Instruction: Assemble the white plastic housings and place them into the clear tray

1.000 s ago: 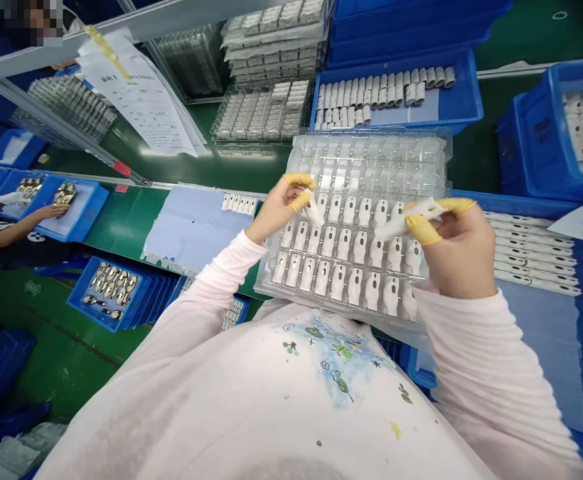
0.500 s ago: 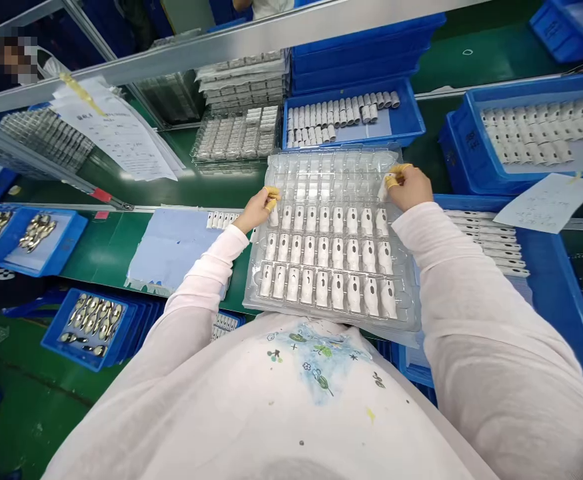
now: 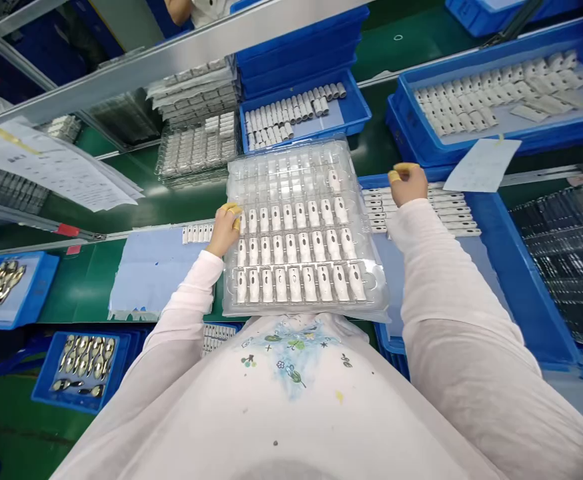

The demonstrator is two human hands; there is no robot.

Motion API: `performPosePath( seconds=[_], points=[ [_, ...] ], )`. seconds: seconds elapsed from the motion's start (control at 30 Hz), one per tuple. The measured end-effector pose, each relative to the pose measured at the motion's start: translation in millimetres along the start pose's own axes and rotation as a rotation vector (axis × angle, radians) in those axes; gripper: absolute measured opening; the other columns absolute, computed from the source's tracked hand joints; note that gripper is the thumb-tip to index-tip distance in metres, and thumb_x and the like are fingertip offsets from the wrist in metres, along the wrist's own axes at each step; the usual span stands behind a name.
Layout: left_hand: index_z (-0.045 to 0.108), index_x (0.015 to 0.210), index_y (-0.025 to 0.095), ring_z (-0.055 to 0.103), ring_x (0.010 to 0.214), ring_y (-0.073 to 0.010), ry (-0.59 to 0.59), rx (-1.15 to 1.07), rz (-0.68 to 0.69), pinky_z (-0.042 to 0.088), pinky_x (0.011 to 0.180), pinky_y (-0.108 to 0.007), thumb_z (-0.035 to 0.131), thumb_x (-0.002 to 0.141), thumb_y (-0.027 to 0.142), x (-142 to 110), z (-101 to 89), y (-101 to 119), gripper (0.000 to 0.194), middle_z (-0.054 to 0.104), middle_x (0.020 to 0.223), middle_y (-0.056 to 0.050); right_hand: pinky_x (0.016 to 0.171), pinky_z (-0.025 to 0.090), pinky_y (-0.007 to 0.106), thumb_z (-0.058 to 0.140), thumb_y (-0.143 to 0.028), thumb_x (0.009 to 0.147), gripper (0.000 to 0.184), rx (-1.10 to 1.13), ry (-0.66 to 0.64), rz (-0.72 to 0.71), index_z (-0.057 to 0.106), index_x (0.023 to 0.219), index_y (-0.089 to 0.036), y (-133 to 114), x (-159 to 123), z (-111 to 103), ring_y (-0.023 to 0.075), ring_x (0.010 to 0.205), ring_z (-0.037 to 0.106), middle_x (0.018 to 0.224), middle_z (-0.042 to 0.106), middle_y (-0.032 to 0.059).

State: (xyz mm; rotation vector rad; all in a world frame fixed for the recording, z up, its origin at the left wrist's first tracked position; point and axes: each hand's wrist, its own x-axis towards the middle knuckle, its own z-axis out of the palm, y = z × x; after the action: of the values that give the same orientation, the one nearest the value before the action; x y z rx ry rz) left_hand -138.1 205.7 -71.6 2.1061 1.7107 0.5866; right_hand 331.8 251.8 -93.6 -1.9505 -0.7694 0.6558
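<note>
A clear plastic tray (image 3: 376,293) lies before my body, with rows of white moulded casings (image 3: 304,247), each with a dark oval hole. Its far rows look unfilled, except for a single casing (image 3: 334,180) at the right end. My left hand (image 3: 225,229), in yellow finger cots, is at the tray's left edge. Its bent fingertips close on a white casing (image 3: 243,223) at the end of a row. To the right of the tray, my right hand (image 3: 408,185) hovers by a blue bin holding stacked white casings (image 3: 454,217). Its fingers are curled together, with nothing visible in them.
Blue bins of white parts (image 3: 296,113) stand behind the tray and at the far right (image 3: 501,100). Stacked filled trays (image 3: 199,147) are at back left. Paper sheets (image 3: 61,163) hang from the metal frame. Bins of shiny metallic parts (image 3: 84,357) stand at left.
My right hand has let go of a white casing, now in the tray's far right, and moved right toward the bin. My left hand stays at the tray's left edge. The view has shifted right.
</note>
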Motion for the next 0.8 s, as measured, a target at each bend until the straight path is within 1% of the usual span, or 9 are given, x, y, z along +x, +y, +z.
performPosePath(
  seconds=[0.07,0.13,0.17,0.23,0.3,0.37,0.5,0.63,0.8],
  points=[
    [0.062,0.127,0.017,0.046,0.150,-0.0292,0.027,0.007,0.002,0.030,0.135,-0.050,0.046,0.094,0.011,-10,-0.5,2,0.037,0.054,0.152,-0.018,0.108,0.060,0.049,0.073,-0.033,0.102,0.029,-0.041,0.045,0.111,0.071,0.126,-0.017,29,-4,-28,0.0252,0.126,0.068,0.138,0.069,0.0104],
    [0.061,0.129,0.018,0.045,0.151,-0.0300,0.061,0.006,0.010,0.030,0.135,-0.052,0.047,0.096,0.013,-24,-0.4,6,0.036,0.053,0.151,-0.019,0.106,0.061,0.048,0.071,-0.037,0.103,0.032,-0.072,0.077,0.210,0.070,0.130,-0.020,60,-18,-50,0.0247,0.124,0.069,0.139,0.069,0.0105],
    [0.060,0.129,0.019,0.045,0.151,-0.0304,0.078,0.004,0.015,0.030,0.135,-0.054,0.047,0.097,0.015,-33,-0.2,8,0.036,0.053,0.151,-0.019,0.106,0.061,0.048,0.071,-0.039,0.103,0.034,-0.082,0.092,0.246,0.069,0.132,-0.021,74,-27,-57,0.0249,0.124,0.068,0.141,0.068,0.0107],
    [0.059,0.131,0.020,0.046,0.151,-0.0306,0.105,-0.008,0.031,0.032,0.134,-0.057,0.048,0.098,0.018,-51,0.2,14,0.035,0.053,0.150,-0.018,0.107,0.060,0.049,0.069,-0.040,0.104,0.036,-0.095,0.122,0.299,0.068,0.135,-0.022,99,-46,-64,0.0255,0.126,0.067,0.144,0.066,0.0114],
    [0.060,0.130,0.021,0.049,0.149,-0.0296,0.115,-0.028,0.054,0.033,0.134,-0.058,0.051,0.098,0.022,-69,1.5,20,0.034,0.055,0.148,-0.016,0.107,0.060,0.051,0.070,-0.041,0.104,0.040,-0.104,0.142,0.328,0.067,0.137,-0.020,116,-61,-63,0.0268,0.127,0.067,0.145,0.065,0.0121],
    [0.062,0.131,0.022,0.052,0.148,-0.0278,0.112,-0.047,0.078,0.034,0.134,-0.056,0.053,0.099,0.024,-85,4.3,26,0.033,0.058,0.146,-0.014,0.108,0.059,0.053,0.071,-0.041,0.103,0.043,-0.113,0.156,0.341,0.065,0.139,-0.019,125,-67,-58,0.0280,0.129,0.066,0.146,0.064,0.0124],
    [0.065,0.133,0.025,0.055,0.146,-0.0250,0.105,-0.069,0.107,0.040,0.131,-0.054,0.053,0.102,0.027,-108,14.6,34,0.033,0.060,0.146,-0.013,0.110,0.058,0.054,0.071,-0.040,0.103,0.042,-0.102,0.163,0.338,0.065,0.140,-0.020,130,-59,-46,0.0283,0.131,0.065,0.149,0.063,0.0124],
    [0.065,0.132,0.024,0.059,0.142,-0.0240,0.115,-0.070,0.122,0.046,0.127,-0.052,0.052,0.104,0.028,-119,25.2,34,0.031,0.063,0.143,-0.014,0.108,0.060,0.052,0.071,-0.040,0.103,0.041,-0.042,0.194,0.315,0.066,0.138,-0.020,132,-47,-37,0.0273,0.128,0.066,0.147,0.064,0.0121],
    [0.066,0.128,0.023,0.062,0.137,-0.0233,0.163,-0.059,0.128,0.049,0.124,-0.051,0.049,0.107,0.033,-121,33.1,33,0.029,0.067,0.136,-0.014,0.107,0.060,0.050,0.071,-0.040,0.103,0.039,0.018,0.263,0.293,0.067,0.137,-0.020,140,-40,-29,0.0264,0.126,0.067,0.145,0.065,0.0116]
  ],
)
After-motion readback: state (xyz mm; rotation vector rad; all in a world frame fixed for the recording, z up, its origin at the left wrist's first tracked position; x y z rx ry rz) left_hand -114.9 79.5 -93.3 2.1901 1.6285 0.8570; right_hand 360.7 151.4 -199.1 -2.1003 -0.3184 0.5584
